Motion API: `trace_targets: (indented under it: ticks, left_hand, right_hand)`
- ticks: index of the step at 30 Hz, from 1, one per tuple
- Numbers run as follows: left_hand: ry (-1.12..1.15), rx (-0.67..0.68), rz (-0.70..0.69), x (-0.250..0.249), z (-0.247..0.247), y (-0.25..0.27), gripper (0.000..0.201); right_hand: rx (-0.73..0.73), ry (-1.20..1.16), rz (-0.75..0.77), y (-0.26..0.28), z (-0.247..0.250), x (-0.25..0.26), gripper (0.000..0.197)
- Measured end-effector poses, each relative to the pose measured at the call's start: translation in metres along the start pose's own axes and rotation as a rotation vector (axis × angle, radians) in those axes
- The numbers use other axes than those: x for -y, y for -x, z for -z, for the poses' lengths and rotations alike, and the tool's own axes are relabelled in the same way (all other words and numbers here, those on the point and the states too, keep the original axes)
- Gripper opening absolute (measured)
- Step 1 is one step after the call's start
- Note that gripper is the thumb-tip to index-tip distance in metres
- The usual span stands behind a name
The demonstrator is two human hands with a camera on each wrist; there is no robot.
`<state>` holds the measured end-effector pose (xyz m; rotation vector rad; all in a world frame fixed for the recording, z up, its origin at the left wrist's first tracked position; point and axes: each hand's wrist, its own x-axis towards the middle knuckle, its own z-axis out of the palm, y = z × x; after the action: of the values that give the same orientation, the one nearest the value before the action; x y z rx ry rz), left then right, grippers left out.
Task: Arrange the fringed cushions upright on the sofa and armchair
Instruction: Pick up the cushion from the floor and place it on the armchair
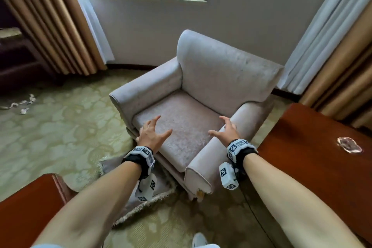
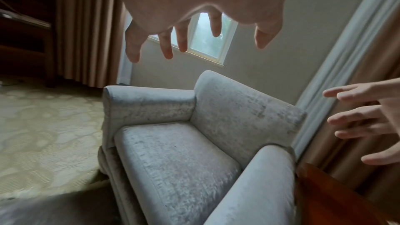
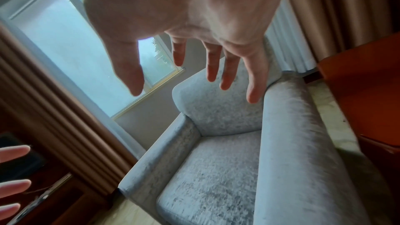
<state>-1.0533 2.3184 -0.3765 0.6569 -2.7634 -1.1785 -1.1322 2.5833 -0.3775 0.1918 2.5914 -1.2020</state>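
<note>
both hands out over the armchair (image 1: 201, 94), nothing in either. left hand (image 1: 151, 135) has fingers spread + relaxed above the front-left edge of the seat; right hand (image 1: 226, 131) is the same, splayed over the front of the seat beside the right armrest. neither touches the fabric as far as the head view shows.

only the head view shows the task's thing: 1 fringed cushion (image 1: 128, 205) lying flat on the carpet (image 1: 60, 127) by the chair's front-left corner, under the left forearm, fringe trim along its near edge. it's partly hidden by the arm + wrist rig. the wrist cams miss it, bar a dark blurred patch low-left in the left wrist view that can't be read.

head view alone also has the paper scraps (image 1: 22, 104) on the floor far left, a glass dish (image 1: 349, 145) on the red-brown table (image 1: 312, 147) at right, another red-brown surface (image 1: 30, 207) bottom left.

left wrist view: left hand (image 2: 194, 23) from the palm side, 5 digits apart, plus the right hand's fingers (image 2: 357, 119) at the right edge. right wrist view: right hand (image 3: 184, 40) open, left fingertips (image 3: 15, 186) at its left edge. both show the window (image 2: 207, 40) behind the chair w/ brown curtains (image 3: 65, 109) beside it.
</note>
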Motion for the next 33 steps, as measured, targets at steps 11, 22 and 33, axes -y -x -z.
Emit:
trace_targets:
  ticks: [11,22,33]
  left_hand:
    - [0.013,-0.258,0.275,0.048,0.045,-0.002,0.072]
    - [0.09,-0.379,0.418,0.14,0.102,-0.018,0.071]
    - [0.235,-0.313,0.473,0.253,0.164,-0.108,0.068]
  right_hand:
    - [0.29,0.091,0.158,-0.059,-0.079,0.049,0.081]
    - [0.464,0.251,0.286,-0.063,-0.191,0.128,0.081]
    - [0.468,0.363,0.15,-0.085,-0.323,0.191,0.078]
